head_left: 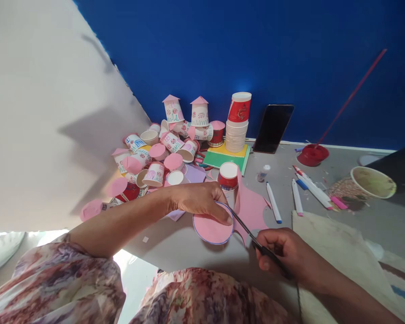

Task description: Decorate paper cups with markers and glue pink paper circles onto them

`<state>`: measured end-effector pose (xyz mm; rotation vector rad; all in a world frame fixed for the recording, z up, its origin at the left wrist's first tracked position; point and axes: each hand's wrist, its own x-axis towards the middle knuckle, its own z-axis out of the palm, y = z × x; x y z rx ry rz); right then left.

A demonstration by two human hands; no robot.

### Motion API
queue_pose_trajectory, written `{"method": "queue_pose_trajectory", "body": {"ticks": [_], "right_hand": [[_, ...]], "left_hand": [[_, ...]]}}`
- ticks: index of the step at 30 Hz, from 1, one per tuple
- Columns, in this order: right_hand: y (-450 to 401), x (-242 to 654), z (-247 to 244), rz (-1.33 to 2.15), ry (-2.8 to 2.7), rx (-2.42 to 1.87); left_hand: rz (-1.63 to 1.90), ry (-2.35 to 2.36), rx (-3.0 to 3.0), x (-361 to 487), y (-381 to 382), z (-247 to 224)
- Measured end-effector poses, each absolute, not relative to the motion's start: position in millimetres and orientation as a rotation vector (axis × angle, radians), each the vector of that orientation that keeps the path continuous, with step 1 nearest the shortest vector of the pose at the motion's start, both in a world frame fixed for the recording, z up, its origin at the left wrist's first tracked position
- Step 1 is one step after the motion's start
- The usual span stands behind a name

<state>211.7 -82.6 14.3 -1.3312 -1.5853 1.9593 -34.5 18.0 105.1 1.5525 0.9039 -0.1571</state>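
Where scissors (pixel 243 227) meet it, left hand (pixel 205 202) grips paper circle (pixel 212 228).

So the outfit's a loose, silky-looking thing in a splotchy, kinda floral print: cream base with rust, maroon and dusty purple all bleeding together. The left sleeve (pixel 70 283) is really wide and baggy, ends round the elbow, and has soft folds all over. Lap fabric (pixel 205 299) is pretty much the same pattern, just heavier on the reddish brown. Left hand (pixel 205 202) and right hand (pixel 280 252) are both bare, forearms too.
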Motion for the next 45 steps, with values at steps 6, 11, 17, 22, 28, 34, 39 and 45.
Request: {"method": "queue_pose_trajectory", "body": {"ticks": [6, 11, 17, 22, 28, 34, 39, 45], "right_hand": [[-83, 213, 12, 1.950, -1.564, -1.342], [-82, 215, 8, 1.982, -1.563, -1.298], [-82, 213, 13, 1.997, -1.559, -1.331], [-82, 215, 13, 1.971, -1.591, -1.338], [-83, 218, 6, 1.962, -1.575, -1.329], [-78, 217, 14, 1.957, -1.516, -1.300], [-72, 217, 22, 1.930, -1.411, -1.151], [-72, 218, 16, 1.854, -1.308, -1.014]], "left_hand": [[-0.191, 0.891, 1.502, -32, 21, 107], [-0.221, 0.869, 1.493, -32, 23, 108], [-0.263, 0.841, 1.471, -28, 24, 109], [-0.297, 0.796, 1.468, -24, 25, 107], [-0.313, 0.781, 1.485, -23, 28, 106], [-0.252, 0.800, 1.464, -30, 26, 103], [0.016, 0.898, 1.416, -36, 11, 91], [0.331, 0.943, 1.353, -28, -17, 78]]}}
